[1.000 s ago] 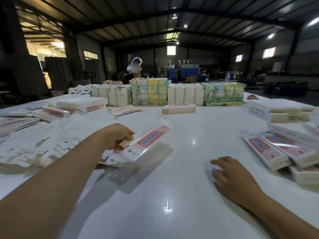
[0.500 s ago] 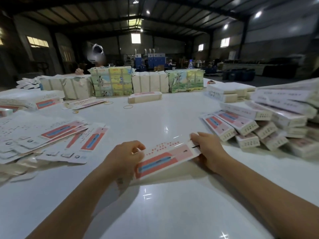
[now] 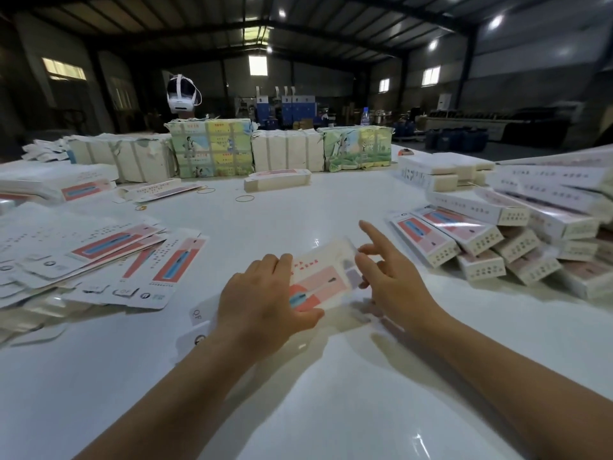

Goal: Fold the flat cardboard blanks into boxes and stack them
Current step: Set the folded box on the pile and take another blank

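One white cardboard blank (image 3: 321, 279) with a red and blue panel is held between both hands just above the white table (image 3: 331, 410). My left hand (image 3: 265, 303) grips its near left end, thumb under the front edge. My right hand (image 3: 391, 280) holds its right side, index finger pointing up and away. Part of the blank is blurred and hidden behind my fingers. A spread of flat blanks (image 3: 99, 257) lies to the left. Folded boxes (image 3: 491, 234) are piled at the right.
Wrapped bundles (image 3: 212, 151) line the far side of the table, with a person behind them. A single folded box (image 3: 277, 179) and loose rubber bands (image 3: 244, 198) lie in the far middle. More box stacks (image 3: 444, 171) stand at the back right.
My left hand lifted one blank off the left spread and brought it to the middle. My right hand came off the table and took its right end; the blank now tilts up.
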Motion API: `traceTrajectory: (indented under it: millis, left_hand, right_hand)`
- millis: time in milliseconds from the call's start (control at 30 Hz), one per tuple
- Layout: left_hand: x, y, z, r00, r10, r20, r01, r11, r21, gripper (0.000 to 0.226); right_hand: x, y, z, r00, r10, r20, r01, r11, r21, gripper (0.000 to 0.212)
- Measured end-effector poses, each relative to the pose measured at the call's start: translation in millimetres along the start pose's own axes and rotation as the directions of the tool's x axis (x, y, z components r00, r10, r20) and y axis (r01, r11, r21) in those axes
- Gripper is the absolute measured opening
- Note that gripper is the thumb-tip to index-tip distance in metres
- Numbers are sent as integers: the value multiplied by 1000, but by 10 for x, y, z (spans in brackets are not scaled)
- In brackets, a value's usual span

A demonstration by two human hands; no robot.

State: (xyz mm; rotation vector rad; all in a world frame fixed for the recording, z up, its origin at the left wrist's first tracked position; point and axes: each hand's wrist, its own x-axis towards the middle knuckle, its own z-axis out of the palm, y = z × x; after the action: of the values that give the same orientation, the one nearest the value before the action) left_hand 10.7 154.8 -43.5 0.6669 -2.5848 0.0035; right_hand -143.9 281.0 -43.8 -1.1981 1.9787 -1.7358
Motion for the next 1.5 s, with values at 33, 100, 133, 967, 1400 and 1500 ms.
traceTrajectory:
  millis: [33,100,133,967,1400,1500]
  left_hand:
    - [3,-10,-7,999,-27,-17,26,999,-23,83]
    - [7,-6,-13,996,-65,-59,63,997,-43,84]
    - [1,8,-12,994,-74,-80,72,997,-31,84]
    - [15,-27,-102,1000,19,-20,-20,998,-58,59]
    - [33,-135,-49,994,-73,77,91,959,-268,56]
    - [28,-151,-80,993,-118,16,117,946,-302,53]
  right_hand:
    - [-6,13,8,999,-51,18,52,994,-95,35]
    - [-19,20,38,994,-89,70,104,965,-243,34]
    - [-30,26,54,991,-89,102,116,947,-300,36]
    - [-95,-39,79,935,69,348,-116,986,117,8]
    - [-55,-31,81,998,62,-10,-60,990,131,23]
    - [-41,-30,33,974,-33,-225,49,996,69,15]
